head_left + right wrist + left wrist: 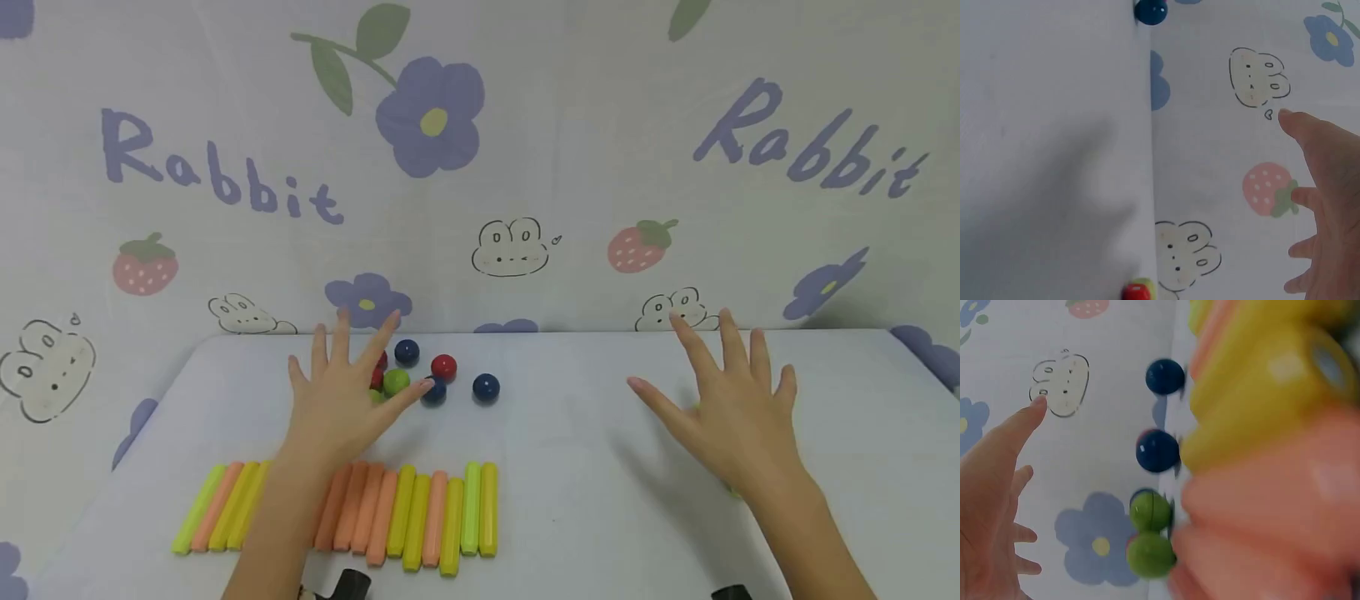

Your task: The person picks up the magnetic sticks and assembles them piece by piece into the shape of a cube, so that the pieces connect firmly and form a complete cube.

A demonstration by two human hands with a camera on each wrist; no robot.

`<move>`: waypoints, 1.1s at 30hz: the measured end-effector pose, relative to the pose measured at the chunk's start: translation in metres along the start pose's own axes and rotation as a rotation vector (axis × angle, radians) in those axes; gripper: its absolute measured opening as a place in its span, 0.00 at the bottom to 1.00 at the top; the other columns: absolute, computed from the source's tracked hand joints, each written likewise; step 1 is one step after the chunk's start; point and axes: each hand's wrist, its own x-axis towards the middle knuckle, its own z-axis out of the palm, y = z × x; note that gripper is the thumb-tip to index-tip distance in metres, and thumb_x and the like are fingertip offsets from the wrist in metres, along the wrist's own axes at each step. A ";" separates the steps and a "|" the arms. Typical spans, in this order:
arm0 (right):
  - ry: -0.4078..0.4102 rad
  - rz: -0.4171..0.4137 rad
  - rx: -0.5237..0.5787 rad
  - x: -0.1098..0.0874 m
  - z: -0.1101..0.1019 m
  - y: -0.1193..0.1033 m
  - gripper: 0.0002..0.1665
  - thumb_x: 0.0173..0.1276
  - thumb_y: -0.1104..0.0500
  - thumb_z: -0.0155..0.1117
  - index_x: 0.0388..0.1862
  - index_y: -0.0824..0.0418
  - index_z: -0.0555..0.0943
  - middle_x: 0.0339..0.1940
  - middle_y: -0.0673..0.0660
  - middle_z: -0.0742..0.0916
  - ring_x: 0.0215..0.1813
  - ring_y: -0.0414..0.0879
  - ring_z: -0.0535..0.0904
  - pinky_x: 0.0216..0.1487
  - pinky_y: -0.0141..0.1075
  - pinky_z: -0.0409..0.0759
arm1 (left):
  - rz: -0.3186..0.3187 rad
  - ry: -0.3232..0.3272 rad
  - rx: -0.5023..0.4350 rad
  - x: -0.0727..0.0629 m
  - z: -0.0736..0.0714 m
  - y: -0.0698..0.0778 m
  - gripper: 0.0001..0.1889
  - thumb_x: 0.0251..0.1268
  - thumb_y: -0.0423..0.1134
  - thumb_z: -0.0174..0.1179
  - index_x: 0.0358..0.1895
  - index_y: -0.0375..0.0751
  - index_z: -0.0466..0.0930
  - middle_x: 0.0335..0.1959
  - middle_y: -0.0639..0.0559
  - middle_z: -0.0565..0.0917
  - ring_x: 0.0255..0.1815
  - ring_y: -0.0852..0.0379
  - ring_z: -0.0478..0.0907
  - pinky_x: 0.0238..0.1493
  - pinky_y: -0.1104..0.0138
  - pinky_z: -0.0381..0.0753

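My left hand (333, 404) hovers above the table with its fingers spread, holding nothing. Around its thumb and index finger lie several small glossy balls: dark blue (486, 388), red (444, 367) and green (396, 382), some partly hidden by the hand. Below the hand is a row of six-sided sticks in yellow (489, 508), orange (434, 517) and lime (470, 508); the left forearm covers part of it. On the right, my right hand (738, 417) is also raised, fingers apart, with nothing in it. Yellow-green bits (735, 493) peek out from behind it, mostly hidden.
The white table (555, 500) ends at a patterned cloth backdrop (555, 150) with rabbits, flowers and strawberries. In the right wrist view, a red and yellow-green thing (1137, 291) shows at the lower edge. Black pieces (351, 585) stand near the wrists.
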 end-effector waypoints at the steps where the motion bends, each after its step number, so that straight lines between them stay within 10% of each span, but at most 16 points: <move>1: 0.000 -0.002 0.008 0.001 -0.001 -0.004 0.55 0.72 0.22 0.54 0.89 0.44 0.52 0.86 0.75 0.51 0.81 0.84 0.44 0.67 0.86 0.42 | 0.004 0.000 -0.009 0.003 0.001 0.005 0.48 0.68 0.77 0.52 0.87 0.70 0.45 0.88 0.33 0.39 0.85 0.22 0.37 0.72 0.19 0.38; 14: -0.017 -0.189 0.216 0.003 0.015 -0.049 0.42 0.73 0.45 0.71 0.81 0.54 0.69 0.80 0.67 0.71 0.79 0.70 0.66 0.73 0.73 0.66 | 0.022 -0.034 -0.177 0.022 0.014 0.047 0.44 0.74 0.72 0.52 0.87 0.63 0.49 0.86 0.35 0.50 0.81 0.26 0.54 0.74 0.24 0.55; 20: -0.134 -0.317 0.433 -0.003 0.031 -0.060 0.25 0.72 0.60 0.72 0.66 0.57 0.82 0.66 0.55 0.86 0.70 0.58 0.80 0.69 0.59 0.79 | 0.052 -0.084 -0.408 0.026 0.029 0.049 0.40 0.77 0.62 0.56 0.85 0.54 0.57 0.82 0.36 0.61 0.79 0.30 0.62 0.74 0.32 0.65; 27: -0.423 -0.403 0.625 -0.006 0.049 -0.070 0.16 0.70 0.64 0.70 0.56 0.57 0.85 0.55 0.53 0.90 0.55 0.52 0.87 0.61 0.56 0.85 | 0.054 -0.143 -0.682 0.029 0.045 0.046 0.31 0.78 0.51 0.62 0.79 0.47 0.71 0.67 0.38 0.77 0.38 0.50 0.85 0.41 0.63 0.83; 33: -0.573 -0.464 0.776 -0.013 0.061 -0.074 0.13 0.70 0.62 0.71 0.53 0.58 0.86 0.51 0.54 0.91 0.44 0.41 0.85 0.56 0.41 0.85 | 0.059 -0.239 -0.939 0.029 0.051 0.046 0.26 0.79 0.42 0.61 0.76 0.42 0.73 0.64 0.35 0.79 0.40 0.45 0.87 0.43 0.65 0.87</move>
